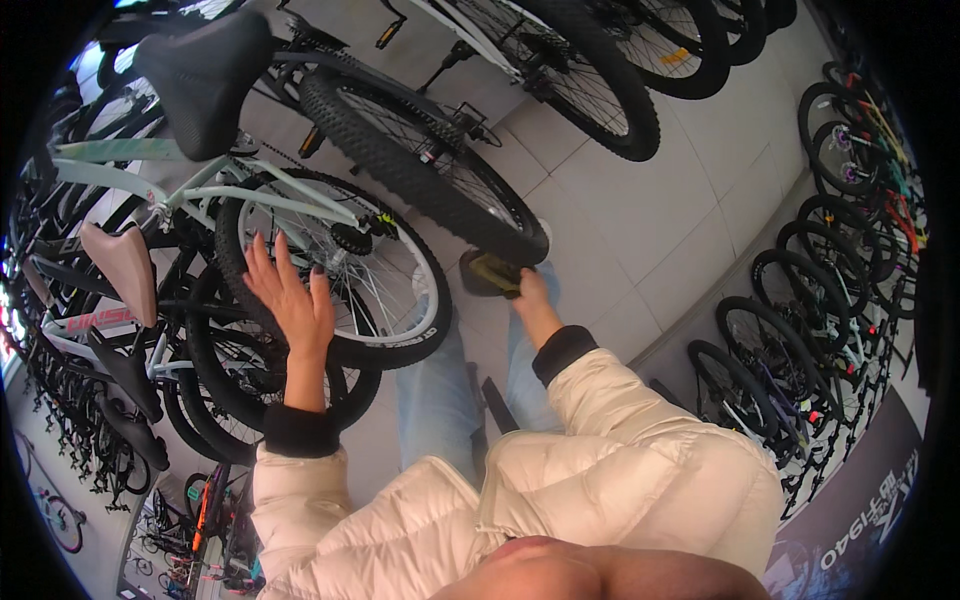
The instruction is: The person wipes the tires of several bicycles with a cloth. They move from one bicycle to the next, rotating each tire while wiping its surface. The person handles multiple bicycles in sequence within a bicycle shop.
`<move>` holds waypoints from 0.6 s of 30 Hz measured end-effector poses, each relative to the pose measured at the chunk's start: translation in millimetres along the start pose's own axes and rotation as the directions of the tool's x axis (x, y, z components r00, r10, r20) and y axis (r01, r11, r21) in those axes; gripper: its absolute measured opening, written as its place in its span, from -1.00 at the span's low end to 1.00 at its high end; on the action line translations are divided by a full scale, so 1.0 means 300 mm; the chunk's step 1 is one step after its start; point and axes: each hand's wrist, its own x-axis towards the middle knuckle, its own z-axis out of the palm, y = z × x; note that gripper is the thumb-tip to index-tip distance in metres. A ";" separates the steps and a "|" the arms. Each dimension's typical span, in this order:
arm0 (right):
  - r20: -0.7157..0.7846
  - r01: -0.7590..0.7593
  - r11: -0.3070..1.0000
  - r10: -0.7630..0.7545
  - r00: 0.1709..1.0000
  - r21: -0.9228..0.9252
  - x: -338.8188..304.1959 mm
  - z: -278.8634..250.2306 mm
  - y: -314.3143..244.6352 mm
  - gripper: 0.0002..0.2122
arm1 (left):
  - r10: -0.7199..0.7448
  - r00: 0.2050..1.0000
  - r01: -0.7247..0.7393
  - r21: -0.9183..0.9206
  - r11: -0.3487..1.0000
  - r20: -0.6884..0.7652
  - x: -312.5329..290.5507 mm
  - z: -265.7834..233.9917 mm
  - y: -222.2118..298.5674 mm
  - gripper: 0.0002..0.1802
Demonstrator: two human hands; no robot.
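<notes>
My left hand (298, 305) is raised with its fingers apart, over the side of the rear wheel (425, 325) of a pale green bicycle (120, 150). Whether the fingertips touch the tyre, I cannot tell. Lower centre, my right hand (536, 297) has its fingers closed on a folded, olive-coloured thing that looks like a cloth (492, 272). It is right under the bottom of a knobby black tyre (400, 170) on a dark bicycle. That bicycle has a black saddle (205, 75).
Parked bicycles crowd the left, among them one with a pinkish-beige saddle (122, 268). A white-framed bicycle's rear wheel (595, 85) stands at the top. More bicycles (765, 365) line the right side. Grey floor tiles (640, 230) lie between the rows.
</notes>
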 end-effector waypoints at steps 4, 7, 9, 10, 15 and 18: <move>-0.093 -0.088 0.994 0.083 0.992 -0.057 0.073 -0.069 -0.227 -0.56 | 0.063 0.994 -0.078 -0.194 0.978 -0.085 0.230 0.106 0.189 -0.36; -0.131 0.100 0.959 -0.138 0.982 -0.264 0.131 -0.029 -0.325 -0.55 | -0.045 0.992 0.006 -0.317 0.949 -0.116 0.392 0.209 0.286 -0.40; -0.080 0.252 0.886 -0.305 0.949 -0.390 0.182 0.038 -0.396 -0.55 | -0.117 0.988 0.087 -0.263 0.961 -0.099 0.452 0.273 0.332 -0.41; -0.068 0.308 0.831 -0.379 0.923 -0.463 0.203 0.082 -0.427 -0.56 | -0.138 0.986 0.122 -0.168 0.978 -0.088 0.465 0.303 0.355 -0.42; 0.381 0.664 0.512 -0.554 0.740 -0.544 0.355 0.518 -0.544 -0.55 | -0.117 0.986 0.110 -0.063 0.992 -0.119 0.462 0.335 0.381 -0.45; 0.668 0.908 0.061 -0.657 0.349 -0.414 0.443 0.806 -0.565 -0.60 | -0.147 0.987 0.142 -0.062 0.988 -0.072 0.460 0.329 0.379 -0.47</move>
